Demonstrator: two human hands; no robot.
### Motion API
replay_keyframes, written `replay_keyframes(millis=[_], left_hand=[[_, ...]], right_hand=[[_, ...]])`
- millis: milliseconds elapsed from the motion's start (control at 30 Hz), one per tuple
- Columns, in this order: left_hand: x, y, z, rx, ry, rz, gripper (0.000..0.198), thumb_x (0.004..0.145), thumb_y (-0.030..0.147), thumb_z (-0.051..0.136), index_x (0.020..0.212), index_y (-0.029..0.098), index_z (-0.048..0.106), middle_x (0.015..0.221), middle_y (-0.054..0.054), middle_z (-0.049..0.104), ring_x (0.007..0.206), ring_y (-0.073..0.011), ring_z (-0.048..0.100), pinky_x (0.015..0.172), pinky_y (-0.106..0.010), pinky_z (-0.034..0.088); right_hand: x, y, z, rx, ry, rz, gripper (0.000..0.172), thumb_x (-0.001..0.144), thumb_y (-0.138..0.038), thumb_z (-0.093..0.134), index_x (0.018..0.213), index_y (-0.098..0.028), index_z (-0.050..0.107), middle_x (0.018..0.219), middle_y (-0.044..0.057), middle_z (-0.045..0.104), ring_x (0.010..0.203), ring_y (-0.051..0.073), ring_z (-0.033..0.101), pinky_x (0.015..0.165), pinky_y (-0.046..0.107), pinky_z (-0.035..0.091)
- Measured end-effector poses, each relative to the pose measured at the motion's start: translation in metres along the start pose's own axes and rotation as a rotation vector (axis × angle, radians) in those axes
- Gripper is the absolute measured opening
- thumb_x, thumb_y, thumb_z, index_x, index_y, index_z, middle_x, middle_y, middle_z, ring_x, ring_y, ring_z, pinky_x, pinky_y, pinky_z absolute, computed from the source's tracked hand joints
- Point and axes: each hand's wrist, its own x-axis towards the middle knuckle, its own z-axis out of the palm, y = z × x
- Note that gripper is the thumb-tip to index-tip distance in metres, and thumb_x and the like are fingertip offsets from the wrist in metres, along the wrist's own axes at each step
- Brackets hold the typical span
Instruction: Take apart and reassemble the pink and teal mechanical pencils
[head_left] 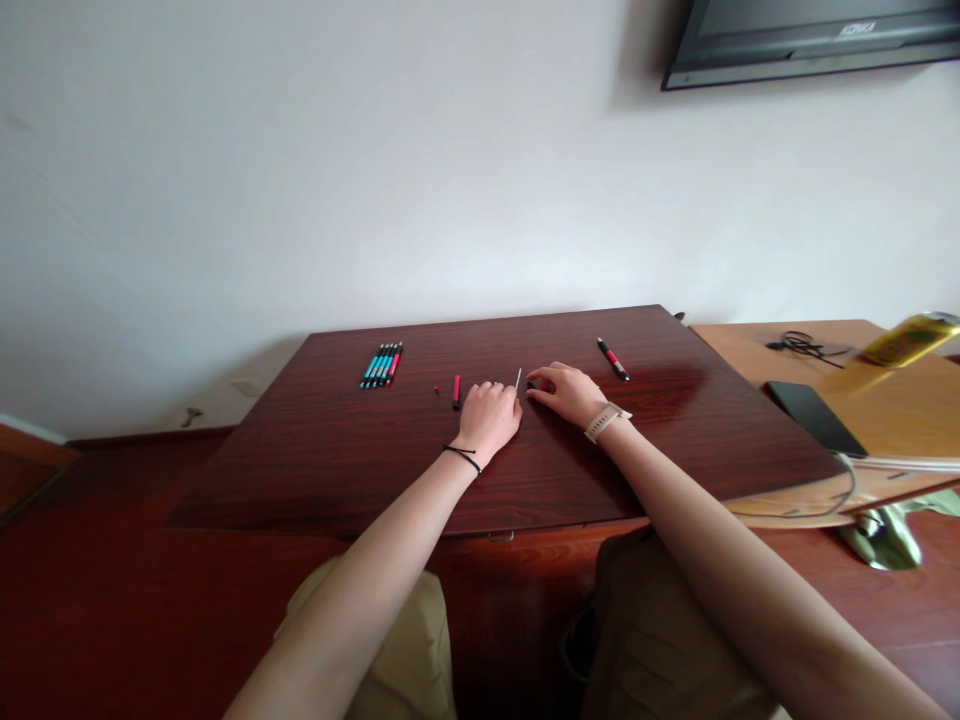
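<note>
My left hand rests on the dark wooden table with its fingers curled. A thin white pen refill sticks out by its thumb and index finger, its lower end hidden by the hand. Just to the right, my right hand has thumb and index finger around a small black pen part, mostly covered. Left of my left hand lies a pink pen barrel with a black end. Beside that is a tiny red piece, too small to make out.
A row of several blue and pink pens lies at the table's left. One pink-and-black pen lies at the right. On the adjoining lighter desk are a black flat object, a coiled cable and a yellow can.
</note>
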Motion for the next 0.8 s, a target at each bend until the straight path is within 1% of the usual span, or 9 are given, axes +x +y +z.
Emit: replay_keyframes(millis=[100, 267, 367, 567, 800], left_hand=[[0.001, 0.0, 0.002, -0.001, 0.003, -0.005, 0.027, 0.105, 0.021, 0.05, 0.1, 0.014, 0.075, 0.103, -0.016, 0.077, 0.102, -0.0308, 0.07, 0.09, -0.044, 0.048], [0.002, 0.0, 0.004, 0.014, 0.007, 0.005, 0.026, 0.106, 0.021, 0.05, 0.101, 0.014, 0.074, 0.104, -0.016, 0.077, 0.102, -0.0308, 0.07, 0.089, -0.043, 0.047], [0.001, 0.0, 0.003, 0.02, 0.006, 0.005, 0.027, 0.107, 0.021, 0.048, 0.101, 0.014, 0.074, 0.104, -0.015, 0.077, 0.102, -0.0305, 0.069, 0.09, -0.043, 0.048], [-0.004, -0.001, 0.001, 0.033, 0.004, 0.027, 0.027, 0.109, 0.024, 0.048, 0.103, 0.015, 0.073, 0.105, -0.015, 0.075, 0.104, -0.0304, 0.068, 0.092, -0.043, 0.047], [-0.006, -0.001, -0.002, 0.021, -0.009, 0.032, 0.031, 0.111, 0.026, 0.046, 0.103, 0.015, 0.073, 0.106, -0.016, 0.075, 0.103, -0.0294, 0.068, 0.092, -0.041, 0.048]], right_hand=[[0.004, -0.004, 0.004, -0.006, -0.016, -0.006, 0.023, 0.099, -0.038, 0.074, 0.117, -0.026, 0.08, 0.103, 0.005, 0.071, 0.092, 0.02, 0.067, 0.082, 0.029, 0.049], [0.012, -0.011, 0.009, -0.003, -0.012, -0.015, 0.02, 0.099, -0.033, 0.073, 0.117, -0.026, 0.078, 0.103, 0.005, 0.071, 0.091, 0.021, 0.067, 0.082, 0.029, 0.048], [0.014, -0.012, 0.009, -0.025, -0.021, -0.016, 0.015, 0.1, -0.034, 0.072, 0.11, -0.025, 0.078, 0.103, 0.005, 0.072, 0.092, 0.021, 0.067, 0.08, 0.029, 0.047], [0.013, -0.002, 0.002, -0.035, 0.009, 0.067, 0.016, 0.098, -0.036, 0.076, 0.108, -0.024, 0.079, 0.104, 0.006, 0.074, 0.094, 0.022, 0.068, 0.082, 0.031, 0.049], [0.009, -0.002, 0.0, -0.036, 0.022, 0.053, 0.018, 0.097, -0.035, 0.076, 0.111, -0.023, 0.079, 0.105, 0.006, 0.076, 0.094, 0.022, 0.069, 0.081, 0.031, 0.049]])
